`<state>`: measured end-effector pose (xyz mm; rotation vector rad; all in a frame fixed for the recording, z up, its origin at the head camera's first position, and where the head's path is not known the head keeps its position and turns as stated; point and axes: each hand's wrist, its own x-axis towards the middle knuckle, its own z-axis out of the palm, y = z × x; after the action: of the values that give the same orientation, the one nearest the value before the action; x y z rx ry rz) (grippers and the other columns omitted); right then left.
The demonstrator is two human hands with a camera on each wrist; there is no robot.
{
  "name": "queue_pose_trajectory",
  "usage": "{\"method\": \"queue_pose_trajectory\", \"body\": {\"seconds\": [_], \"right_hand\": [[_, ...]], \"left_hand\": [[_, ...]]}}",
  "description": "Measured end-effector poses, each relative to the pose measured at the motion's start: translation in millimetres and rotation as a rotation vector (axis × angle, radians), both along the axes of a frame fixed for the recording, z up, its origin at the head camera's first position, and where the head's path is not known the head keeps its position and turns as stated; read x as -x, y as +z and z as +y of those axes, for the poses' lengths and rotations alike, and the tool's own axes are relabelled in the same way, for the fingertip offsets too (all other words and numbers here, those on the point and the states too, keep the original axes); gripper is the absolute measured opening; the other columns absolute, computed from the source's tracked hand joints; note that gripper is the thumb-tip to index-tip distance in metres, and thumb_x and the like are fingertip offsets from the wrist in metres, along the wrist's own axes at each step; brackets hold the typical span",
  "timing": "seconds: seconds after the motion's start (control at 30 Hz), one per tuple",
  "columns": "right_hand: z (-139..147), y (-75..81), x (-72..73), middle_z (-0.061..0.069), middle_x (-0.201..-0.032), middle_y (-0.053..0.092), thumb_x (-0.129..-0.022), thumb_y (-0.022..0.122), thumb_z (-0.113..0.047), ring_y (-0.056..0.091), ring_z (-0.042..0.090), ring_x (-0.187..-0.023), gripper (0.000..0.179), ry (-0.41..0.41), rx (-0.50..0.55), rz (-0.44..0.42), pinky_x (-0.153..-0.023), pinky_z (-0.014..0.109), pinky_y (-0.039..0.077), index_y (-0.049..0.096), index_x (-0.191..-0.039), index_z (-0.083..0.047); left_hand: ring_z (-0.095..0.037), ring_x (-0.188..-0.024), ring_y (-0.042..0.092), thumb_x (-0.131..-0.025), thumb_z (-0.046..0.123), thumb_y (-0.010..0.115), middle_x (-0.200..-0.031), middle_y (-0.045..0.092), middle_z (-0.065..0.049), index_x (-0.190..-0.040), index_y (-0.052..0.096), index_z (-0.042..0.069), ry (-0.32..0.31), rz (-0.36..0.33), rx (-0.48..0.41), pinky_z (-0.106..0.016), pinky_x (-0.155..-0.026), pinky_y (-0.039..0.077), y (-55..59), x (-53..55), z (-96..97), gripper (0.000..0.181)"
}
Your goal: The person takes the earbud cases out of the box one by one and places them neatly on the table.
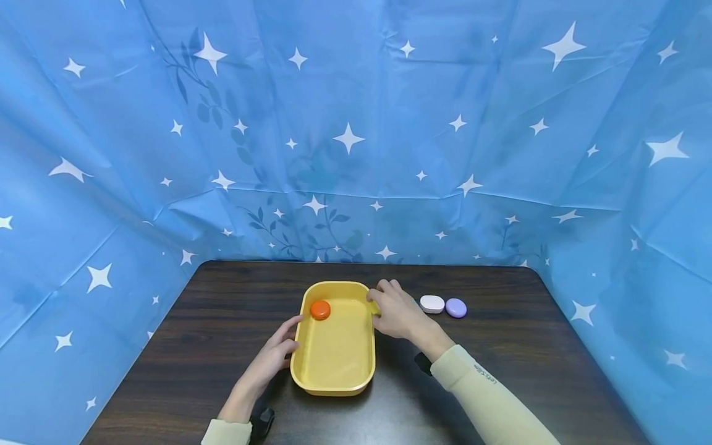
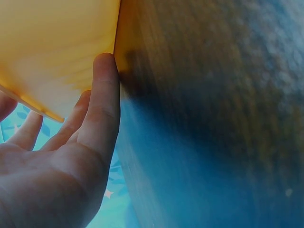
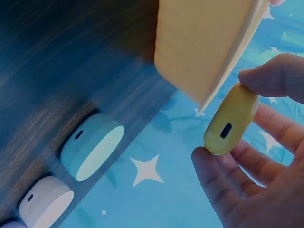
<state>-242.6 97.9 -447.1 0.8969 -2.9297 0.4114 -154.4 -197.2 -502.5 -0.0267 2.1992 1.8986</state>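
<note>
My right hand [image 1: 394, 310] pinches a yellow earbud charging case [image 3: 232, 121] between thumb and fingertips, beside the upper right rim of a yellow tray [image 1: 334, 364]. The case has a small oval port facing the right wrist camera. My left hand [image 1: 271, 353] touches the tray's left side with fairly straight fingers; in the left wrist view a fingertip lies against the outer wall. An orange round case [image 1: 320, 309] sits inside the tray, at its far left.
Right of the tray, a teal case [image 3: 92, 145], a white case [image 1: 432, 304] and a purple case [image 1: 456, 308] stand in a row on the dark wooden table [image 1: 500, 371]. My right hand mostly covers the teal one in the head view. A blue starry curtain [image 1: 345, 167] hangs behind.
</note>
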Motion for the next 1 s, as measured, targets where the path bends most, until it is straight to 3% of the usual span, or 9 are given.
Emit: {"method": "queue_pose_trajectory", "body": {"seconds": [0.23, 0.57, 1.0], "right_hand": [[11, -2.7, 4.1, 0.002, -0.102, 0.052, -0.083, 0.075, -0.015, 0.044, 0.021, -0.094, 0.034, -0.036, 0.005, -0.001, -0.076, 0.034, 0.048, 0.071, -0.117, -0.012], [25, -4.0, 8.6, 0.005, -0.107, 0.056, -0.08, 0.078, -0.016, 0.047, 0.023, -0.098, 0.036, -0.094, -0.009, 0.012, -0.084, 0.034, 0.052, 0.071, -0.116, -0.013], [47, -10.2, 11.3, 0.007, -0.107, 0.056, -0.081, 0.076, -0.015, 0.046, 0.026, -0.097, 0.036, -0.108, -0.023, 0.03, -0.081, 0.039, 0.052, 0.07, -0.116, -0.008]], "left_hand": [[-0.033, -0.113, 0.059, -0.102, 0.009, 0.045, -0.138, 0.05, -0.022, -0.158, 0.033, 0.015, 0.0, 0.001, -0.004, -0.054, -0.095, 0.051, -1.1, -0.1, -0.6, 0.057], [-0.032, -0.112, 0.059, -0.102, 0.009, 0.045, -0.137, 0.05, -0.022, -0.158, 0.033, 0.015, 0.002, -0.001, -0.004, -0.054, -0.094, 0.051, -1.3, 0.6, -2.1, 0.058], [-0.031, -0.11, 0.06, -0.102, 0.011, 0.046, -0.135, 0.051, -0.021, -0.157, 0.036, 0.018, 0.019, -0.009, 0.027, -0.054, -0.095, 0.051, -1.1, 1.2, 0.0, 0.056]]}}
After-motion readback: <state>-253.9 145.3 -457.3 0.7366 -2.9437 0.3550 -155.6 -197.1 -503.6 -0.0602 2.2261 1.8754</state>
